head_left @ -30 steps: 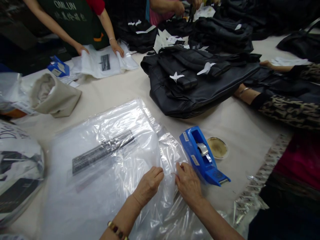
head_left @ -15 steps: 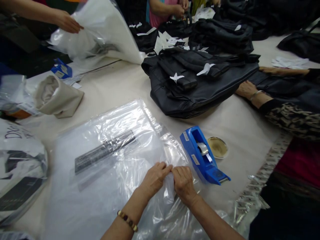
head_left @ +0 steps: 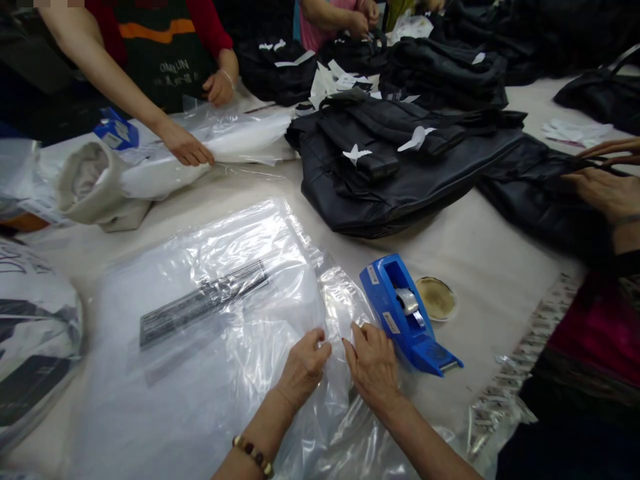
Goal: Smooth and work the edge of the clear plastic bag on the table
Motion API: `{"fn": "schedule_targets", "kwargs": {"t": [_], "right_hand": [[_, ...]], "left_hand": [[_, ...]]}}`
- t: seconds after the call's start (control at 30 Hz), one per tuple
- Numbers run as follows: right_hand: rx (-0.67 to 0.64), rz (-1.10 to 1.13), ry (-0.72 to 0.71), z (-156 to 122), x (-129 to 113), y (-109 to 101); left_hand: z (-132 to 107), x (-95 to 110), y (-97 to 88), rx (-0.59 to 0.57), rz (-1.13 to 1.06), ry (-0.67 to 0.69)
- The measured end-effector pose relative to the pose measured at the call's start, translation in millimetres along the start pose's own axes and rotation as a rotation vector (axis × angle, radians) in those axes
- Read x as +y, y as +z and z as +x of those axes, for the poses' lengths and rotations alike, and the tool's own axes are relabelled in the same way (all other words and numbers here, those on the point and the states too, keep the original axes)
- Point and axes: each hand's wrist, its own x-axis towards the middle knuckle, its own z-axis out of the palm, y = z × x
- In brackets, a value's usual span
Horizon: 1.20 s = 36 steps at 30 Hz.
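Observation:
A large clear plastic bag [head_left: 200, 320] with a printed dark strip lies flat in front of me on the beige table [head_left: 495, 267]. My left hand [head_left: 303, 367] pinches the bag's right edge with curled fingers. My right hand [head_left: 373, 363] grips the same edge a few centimetres to the right. A blue tape dispenser [head_left: 407, 317] stands just right of my right hand, almost touching it.
A pile of black bags [head_left: 395, 167] with white tags fills the far middle. A person across the table presses on a white plastic-wrapped parcel [head_left: 225, 143]. Another person's hands [head_left: 605, 183] reach in at the right. A brownish round disc [head_left: 436, 298] lies beside the dispenser. Packed bags [head_left: 30, 333] lie left.
My hands have parted slightly along the bag's edge. The person opposite has lowered the white parcel onto the table. The arm at the right has pulled back from the black bags.

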Motion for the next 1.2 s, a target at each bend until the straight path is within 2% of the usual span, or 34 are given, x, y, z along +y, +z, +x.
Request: {"fn": "schedule_targets", "kwargs": {"t": [0.1, 0.2, 0.37, 0.53, 0.67, 0.73, 0.83, 0.93, 1.0, 1.1, 1.2], "right_hand": [[-0.020, -0.019, -0.018, -1.7, -4.5, 4.3], [-0.033, 0.012, -0.045, -1.7, -6.1, 5.6], [-0.008, 0.157, -0.093, -0.7, -4.9, 7.2], [0.042, 0.127, 0.044, 0.6, -6.2, 13.5], [-0.014, 0.141, 0.134, 3.9, -10.4, 14.5], [-0.073, 0.193, 0.140, 5.7, -12.3, 13.3], [-0.119, 0.245, 0.133, 7.7, -13.7, 11.9], [-0.106, 0.294, 0.124, 7.4, -12.9, 12.5], [-0.058, 0.330, 0.102, 5.6, -11.0, 13.6], [0.021, 0.355, 0.056, 2.0, -7.3, 15.0], [0.043, 0.335, 0.026, -0.6, -5.2, 15.4]], "left_hand": [[0.0, -0.7, 0.5, 0.066, 0.057, 0.082], [0.6, -2.4, 1.0, 0.064, 0.063, 0.168], [2.9, -2.5, 0.5, 0.021, -0.022, 0.145], [3.4, -0.1, 0.3, -0.007, -0.011, 0.085], [3.0, -1.0, 1.0, -0.029, -0.006, 0.069], [4.4, -2.1, 0.5, -0.087, 0.014, 0.057], [11.0, -2.1, -3.0, -0.300, 0.020, 0.003], [21.9, 1.4, -9.4, -0.530, 0.024, -0.090], [28.7, 4.5, -13.6, -0.623, 0.026, -0.144], [34.4, 7.6, -16.6, -0.685, 0.014, -0.189], [33.9, 8.0, -15.3, -0.681, 0.008, -0.199]]}}
